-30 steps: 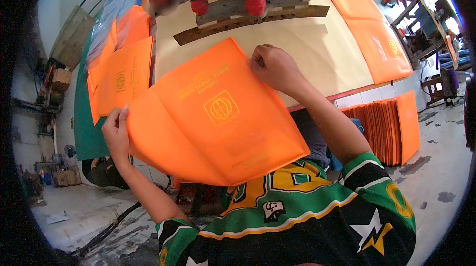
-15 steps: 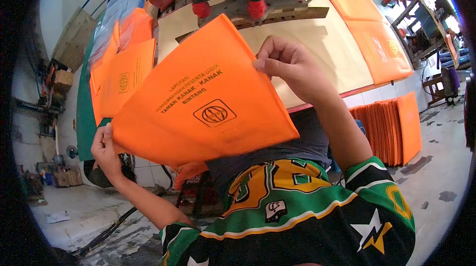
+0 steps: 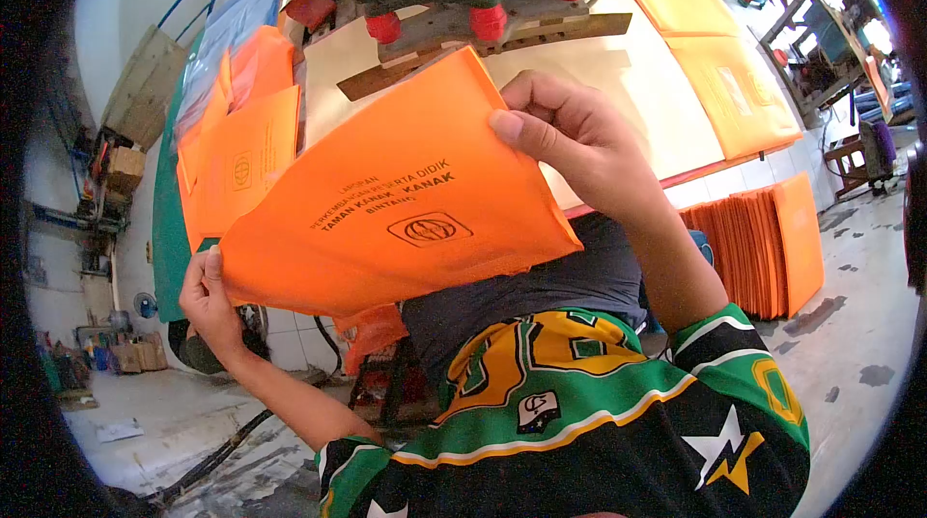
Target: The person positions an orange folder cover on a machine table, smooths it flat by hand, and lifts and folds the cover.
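Head camera view: an orange folder, printed with dark lettering and a globe emblem, is held tilted at the near side of a cream-topped counter. Its left corner is pinched by the fingers of the left hand, its upper right edge by those of the right hand. Orange covers are laid at left; a packed orange row is seen at right.
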Motion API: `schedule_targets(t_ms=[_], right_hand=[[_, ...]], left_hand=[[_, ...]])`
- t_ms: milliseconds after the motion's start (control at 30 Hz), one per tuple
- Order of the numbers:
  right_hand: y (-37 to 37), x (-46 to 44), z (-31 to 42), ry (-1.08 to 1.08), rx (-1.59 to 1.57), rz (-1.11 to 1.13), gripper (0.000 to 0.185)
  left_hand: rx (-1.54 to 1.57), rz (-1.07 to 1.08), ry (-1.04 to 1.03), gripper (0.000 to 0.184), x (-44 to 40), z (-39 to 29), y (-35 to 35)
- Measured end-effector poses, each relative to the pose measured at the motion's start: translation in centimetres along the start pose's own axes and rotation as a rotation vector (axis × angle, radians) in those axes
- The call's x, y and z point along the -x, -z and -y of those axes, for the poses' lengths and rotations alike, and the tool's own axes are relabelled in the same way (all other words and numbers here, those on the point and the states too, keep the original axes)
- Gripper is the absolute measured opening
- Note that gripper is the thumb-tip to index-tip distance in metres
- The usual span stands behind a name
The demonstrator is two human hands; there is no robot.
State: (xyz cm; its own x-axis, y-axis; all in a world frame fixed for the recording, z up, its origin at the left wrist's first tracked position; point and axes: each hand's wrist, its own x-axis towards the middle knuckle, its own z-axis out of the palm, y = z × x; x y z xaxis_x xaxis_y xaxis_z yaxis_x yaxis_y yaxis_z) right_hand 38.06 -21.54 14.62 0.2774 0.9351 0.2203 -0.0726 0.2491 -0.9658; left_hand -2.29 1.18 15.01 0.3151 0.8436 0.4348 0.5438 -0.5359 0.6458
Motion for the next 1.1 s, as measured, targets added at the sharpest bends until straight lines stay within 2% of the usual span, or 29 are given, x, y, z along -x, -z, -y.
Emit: schedule_targets(t_ms=[233,700,767,867,933,1100], right_hand=[[0.0,0.2,0.0,0.082,0.111,-0.073,0.028],[-0.1,0.5,-0.1,0.056,0.070,-0.112,0.030],[-0.2,0.6,-0.2,0.066,0.073,-0.116,0.030],[-0.2,0.8,-0.3,0.107,0.049,-0.126,0.030],[0.1,0.9,-0.4,0.138,0.171,-0.129,0.030],[0.1,1.0,-0.6,0.201,0.211,-0.149,0.030]], left_hand=[[0.024,0.016,-0.011,0.034,0.0,0.5,-0.5],[0.052,0.018,-0.059,0.031,0.2,1.7,-1.6],[0.135,0.034,-0.014,0.030,0.2,2.6,-1.6],[0.099,0.060,0.029,0.029,0.3,3.1,-1.4],[0.096,0.066,0.012,0.029,0.4,2.8,-1.4],[0.119,0.036,-0.008,0.029,0.6,2.6,-1.8]])
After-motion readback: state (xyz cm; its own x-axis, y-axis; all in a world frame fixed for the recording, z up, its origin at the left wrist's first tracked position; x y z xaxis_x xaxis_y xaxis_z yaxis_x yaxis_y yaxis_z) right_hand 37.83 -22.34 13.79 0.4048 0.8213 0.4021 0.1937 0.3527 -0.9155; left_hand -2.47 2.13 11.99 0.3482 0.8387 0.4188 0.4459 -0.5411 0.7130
